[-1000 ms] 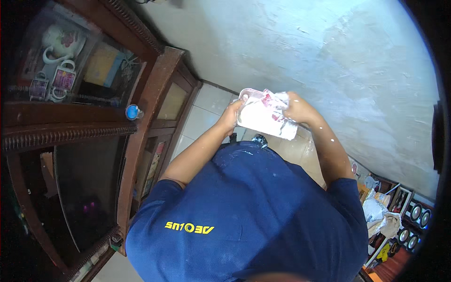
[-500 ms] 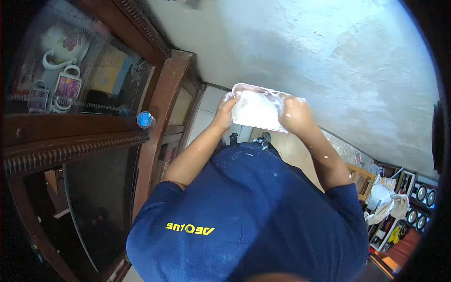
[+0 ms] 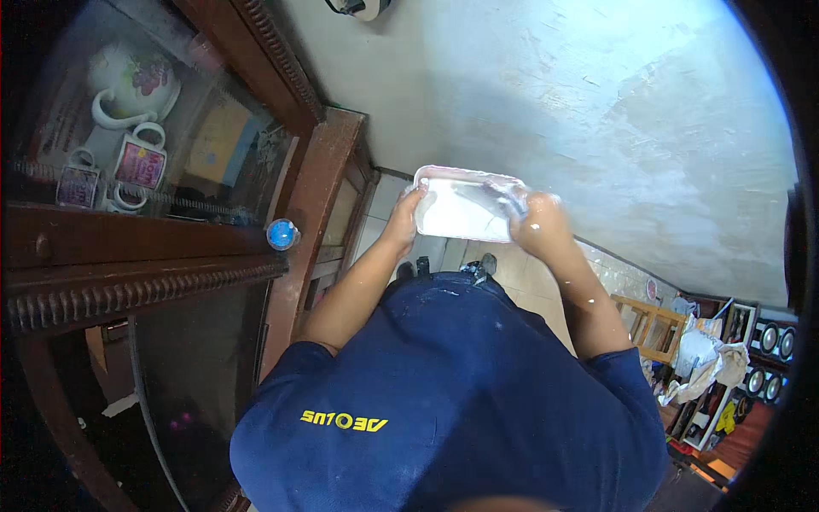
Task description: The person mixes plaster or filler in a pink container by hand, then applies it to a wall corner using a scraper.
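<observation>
A shallow, white rectangular tray (image 3: 456, 218) is held out in front of my chest, with a white paste or paint covering its inside. My left hand (image 3: 403, 224) grips the tray's left end, thumb over the rim. At the right end, my right hand (image 3: 542, 229) is closed round a greyish, white-smeared tool (image 3: 496, 200) that reaches into the tray. Blur and the fingers hide most of this tool, so its exact kind is unclear. White spots mark my right hand and forearm.
Ahead stands a wall (image 3: 546, 94) with uneven pale patches. A dark wooden cabinet (image 3: 136, 243) with glass panes and mugs (image 3: 141, 162) inside fills the left. A blue-topped cup (image 3: 282, 234) sits on its ledge. A wooden stool (image 3: 653, 328) and cluttered shelves stand at the lower right.
The tray and both hands sit slightly lower in the picture. The tool's greyish part shows more plainly inside the tray. Cabinet and wall have shifted a little with my head.
</observation>
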A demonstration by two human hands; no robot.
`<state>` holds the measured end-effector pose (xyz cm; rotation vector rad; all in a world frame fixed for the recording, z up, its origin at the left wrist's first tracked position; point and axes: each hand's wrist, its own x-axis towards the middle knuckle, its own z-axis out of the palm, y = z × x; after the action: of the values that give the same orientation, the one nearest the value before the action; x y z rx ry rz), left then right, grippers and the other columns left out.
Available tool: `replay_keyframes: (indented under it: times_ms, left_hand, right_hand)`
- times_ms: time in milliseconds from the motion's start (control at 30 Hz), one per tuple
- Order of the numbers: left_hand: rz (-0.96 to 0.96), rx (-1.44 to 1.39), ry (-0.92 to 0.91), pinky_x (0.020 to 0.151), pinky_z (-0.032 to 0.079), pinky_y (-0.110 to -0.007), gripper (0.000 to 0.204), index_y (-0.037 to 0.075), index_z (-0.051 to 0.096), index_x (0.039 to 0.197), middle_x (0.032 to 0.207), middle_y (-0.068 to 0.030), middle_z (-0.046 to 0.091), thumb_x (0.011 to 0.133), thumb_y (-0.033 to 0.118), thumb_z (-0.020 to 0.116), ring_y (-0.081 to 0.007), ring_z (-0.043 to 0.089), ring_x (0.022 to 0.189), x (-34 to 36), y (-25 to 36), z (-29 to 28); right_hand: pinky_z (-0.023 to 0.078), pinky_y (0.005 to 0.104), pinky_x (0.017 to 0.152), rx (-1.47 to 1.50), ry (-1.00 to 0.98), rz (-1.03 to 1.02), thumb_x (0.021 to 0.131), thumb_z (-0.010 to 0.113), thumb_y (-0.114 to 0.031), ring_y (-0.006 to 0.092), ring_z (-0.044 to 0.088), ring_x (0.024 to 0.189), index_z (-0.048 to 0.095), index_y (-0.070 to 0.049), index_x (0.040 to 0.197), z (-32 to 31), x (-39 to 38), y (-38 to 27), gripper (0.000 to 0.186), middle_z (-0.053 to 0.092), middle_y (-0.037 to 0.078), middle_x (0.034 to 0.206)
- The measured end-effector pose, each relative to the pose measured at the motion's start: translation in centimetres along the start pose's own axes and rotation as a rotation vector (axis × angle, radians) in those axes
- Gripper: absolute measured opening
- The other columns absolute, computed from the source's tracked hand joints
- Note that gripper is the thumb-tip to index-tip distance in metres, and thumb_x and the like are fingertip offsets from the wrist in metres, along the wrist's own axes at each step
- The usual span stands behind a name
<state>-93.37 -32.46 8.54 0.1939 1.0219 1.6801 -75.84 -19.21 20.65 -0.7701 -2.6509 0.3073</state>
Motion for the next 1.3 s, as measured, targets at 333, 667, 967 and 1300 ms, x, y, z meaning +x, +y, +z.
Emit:
replay_keyframes:
  times_ms: [333,667,967,1300]
  left_hand:
    - [0.093,-0.005,0.032,0.089,0.048,-0.034,0.045,0.002,0.053,0.120,0.110,-0.0117,0.062,0.092,0.036,0.044,-0.0212,0.062,0.100,0.5,-0.2,-2.4]
    - [0.018,-0.117,-0.044,0.085,0.048,-0.033,0.035,0.002,0.056,0.113,0.101,-0.0102,0.063,0.089,0.028,0.051,-0.0190,0.063,0.093,-1.0,0.8,-1.7]
    - [-0.069,-0.086,-0.128,0.084,0.050,-0.032,0.037,0.001,0.054,0.117,0.104,-0.0105,0.063,0.087,0.021,0.051,-0.0193,0.063,0.094,1.4,0.4,1.4]
    - [-0.043,0.032,-0.178,0.091,0.046,-0.036,0.046,0.000,0.052,0.120,0.112,-0.0134,0.061,0.087,0.032,0.051,-0.0234,0.059,0.103,6.6,2.4,5.8]
  right_hand:
    - [0.050,0.0474,0.072,-0.028,-0.232,0.000,0.081,0.060,-0.019,0.0381,0.063,0.077,0.065,-0.006,0.097,0.5,1.6,-3.7,0.022,0.065,0.019,0.085]
    - [0.051,0.0458,0.069,-0.008,-0.295,-0.014,0.080,0.061,-0.021,0.0379,0.063,0.076,0.067,-0.006,0.087,-0.4,1.3,-4.5,0.018,0.065,0.019,0.080]
    - [0.051,0.0439,0.071,0.058,-0.262,-0.092,0.077,0.060,-0.011,0.0355,0.063,0.079,0.067,-0.006,0.086,-1.3,0.8,-1.8,0.013,0.066,0.017,0.086]
    - [0.051,0.0448,0.068,-0.022,-0.311,0.004,0.080,0.056,-0.014,0.0328,0.063,0.078,0.068,-0.010,0.085,-4.3,3.6,2.8,0.014,0.064,0.017,0.083]
